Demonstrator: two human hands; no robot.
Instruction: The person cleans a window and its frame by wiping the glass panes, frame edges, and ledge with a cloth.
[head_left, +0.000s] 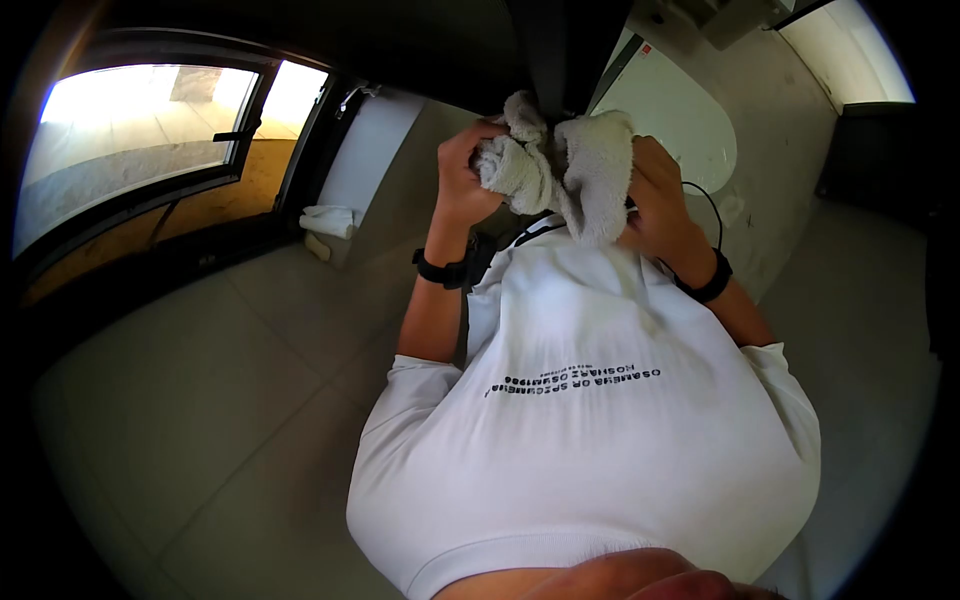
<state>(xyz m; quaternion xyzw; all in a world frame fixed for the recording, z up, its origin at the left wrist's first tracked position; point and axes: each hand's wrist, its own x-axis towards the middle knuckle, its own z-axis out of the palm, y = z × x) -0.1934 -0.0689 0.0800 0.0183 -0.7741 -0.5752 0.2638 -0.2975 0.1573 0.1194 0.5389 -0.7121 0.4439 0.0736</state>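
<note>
A greyish-white terry cloth (597, 165) hangs bunched and folded between my two hands, in front of my waist. My left hand (468, 172) is closed round its rolled left part. On the other side, my right hand (658, 192) grips the hanging right part, with its fingertips partly hidden behind the fabric. Dark bands circle both wrists. A thin black cable (716, 208) curves beside my right wrist.
An open black-framed window (235, 150) stands at the left. Near it, a folded white cloth (328, 220) lies by a pale ledge (372, 150). Beyond my right hand is a pale rounded panel (690, 115). A dark upright post (545, 50) rises ahead, and grey tiles (230, 390) cover the floor.
</note>
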